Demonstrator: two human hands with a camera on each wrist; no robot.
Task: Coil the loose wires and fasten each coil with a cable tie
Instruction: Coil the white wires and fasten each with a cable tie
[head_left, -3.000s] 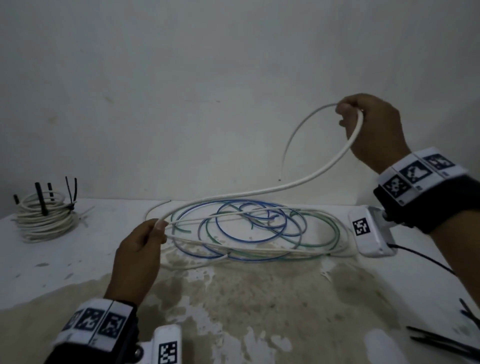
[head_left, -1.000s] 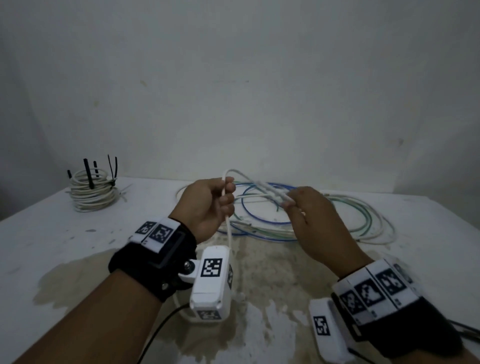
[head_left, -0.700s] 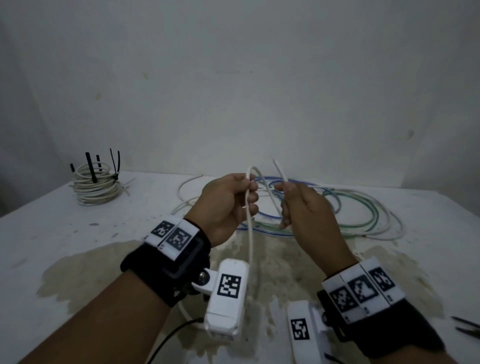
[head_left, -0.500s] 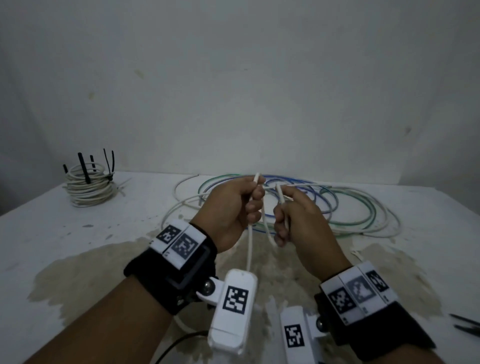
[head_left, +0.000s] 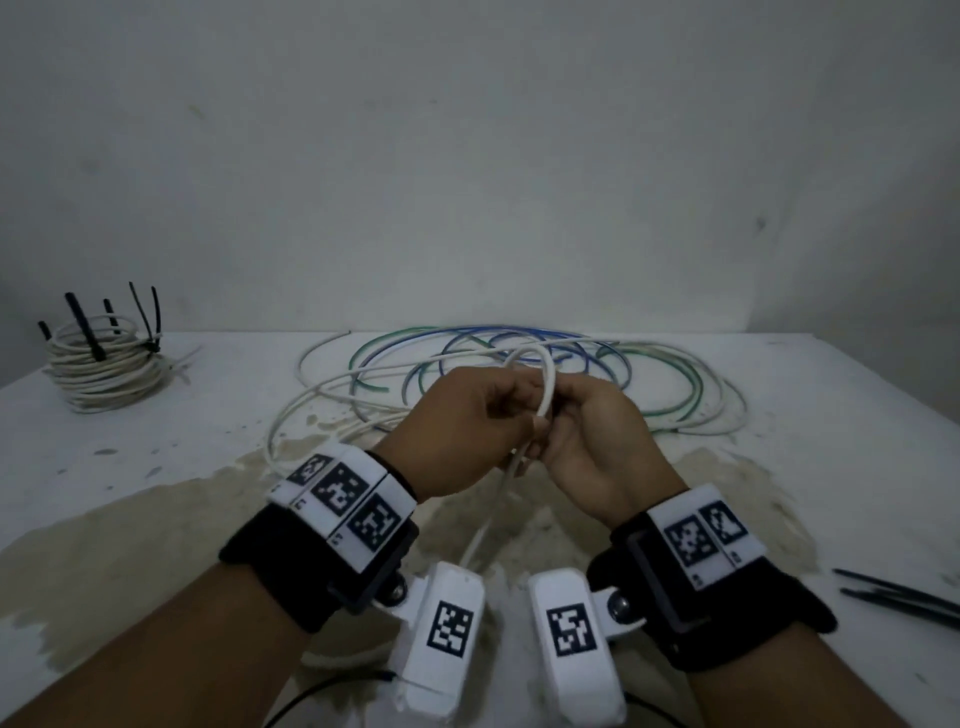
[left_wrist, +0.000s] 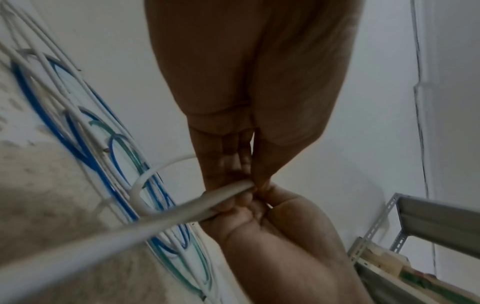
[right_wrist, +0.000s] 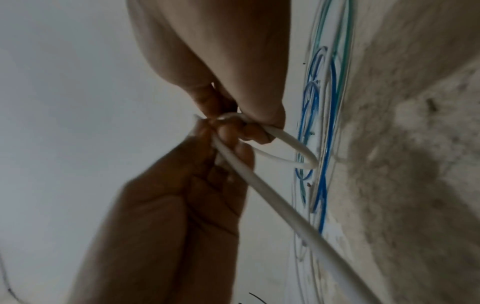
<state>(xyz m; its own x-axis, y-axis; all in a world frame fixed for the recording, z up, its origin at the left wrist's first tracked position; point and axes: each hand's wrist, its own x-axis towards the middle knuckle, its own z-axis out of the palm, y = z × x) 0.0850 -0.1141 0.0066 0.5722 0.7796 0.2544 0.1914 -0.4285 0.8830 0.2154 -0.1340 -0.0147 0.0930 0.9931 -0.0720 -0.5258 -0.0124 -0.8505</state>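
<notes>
Together, two hands (head_left: 530, 421) on one white wire (head_left: 546, 384)

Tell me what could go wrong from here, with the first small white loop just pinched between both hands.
1. The white wire looks stiff; the small loop could spring open if the left hand or right hand eases its pinch.
2. Its slack runs back into the loose wires on the table; pulling may drag blue and green strands along and tangle them.
3. The spare cable ties lie far right, so fetching one means letting go with one hand.
</notes>
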